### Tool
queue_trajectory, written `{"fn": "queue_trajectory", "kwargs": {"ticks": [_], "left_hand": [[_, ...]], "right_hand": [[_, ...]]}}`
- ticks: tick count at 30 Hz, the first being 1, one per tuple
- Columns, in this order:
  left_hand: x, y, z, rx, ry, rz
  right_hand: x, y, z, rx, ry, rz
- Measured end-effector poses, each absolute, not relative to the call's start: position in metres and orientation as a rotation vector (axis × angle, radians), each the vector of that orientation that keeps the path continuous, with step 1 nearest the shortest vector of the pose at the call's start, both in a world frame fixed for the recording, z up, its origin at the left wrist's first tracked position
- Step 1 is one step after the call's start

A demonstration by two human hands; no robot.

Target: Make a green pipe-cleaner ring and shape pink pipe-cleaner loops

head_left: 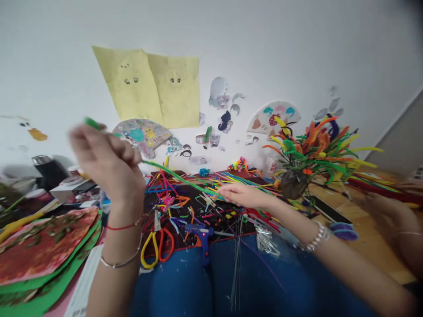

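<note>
Green and fuzzy, the pipe cleaner point(180, 178) runs slantwise between the two hands: its upper end pokes out above the raised left hand point(107, 165), whose grip is curled shut around it, though motion blur hides the fingertips; its lower end reaches the right hand point(243, 194), where the grip looks pressed together on it, low over the dark mat point(185, 207). Judging by its look, it should be very light, soft on the surface, wire-cored and easily bent, so it is best taken near each end, as now, where it will not sag. Below the left grip lie yellow and red scissors point(157, 246) and, to their right, a blue glue gun point(200, 235). Beyond the right grip stands a bouquet point(313, 152) of orange, green and yellow stems. Another person's hand point(388, 213) rests further right on the tabletop point(370, 237). Yellow sheets point(155, 88) on the wall bear drawn faces; no writing can be read.
</note>
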State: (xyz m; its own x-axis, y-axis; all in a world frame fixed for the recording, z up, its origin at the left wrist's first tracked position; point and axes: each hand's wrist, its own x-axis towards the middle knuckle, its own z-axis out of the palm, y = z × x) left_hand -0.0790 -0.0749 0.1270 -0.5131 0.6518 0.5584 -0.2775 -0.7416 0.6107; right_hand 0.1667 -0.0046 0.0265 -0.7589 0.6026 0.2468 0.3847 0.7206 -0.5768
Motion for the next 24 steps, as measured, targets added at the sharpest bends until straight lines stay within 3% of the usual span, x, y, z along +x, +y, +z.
{"fn": "queue_trajectory", "kwargs": {"ticks": [3,12,18,24], "left_hand": [[-0.082,-0.045,0.083,1.193,0.59,2.412],[-0.081,0.003,-0.012,1.373,0.964,1.664],[-0.065,0.006,-0.023,1.252,0.848,1.497],[-0.073,0.009,-0.018,1.221,0.752,1.384]], "right_hand": [[0.185,-0.012,-0.005,-0.859,-2.52,0.559],[0.212,-0.005,-0.045,-1.093,-2.91,0.021],[0.205,0.032,-0.063,-1.134,-2.774,-0.586],[0.173,0.035,-0.058,-0.802,-2.654,-0.856]]}}
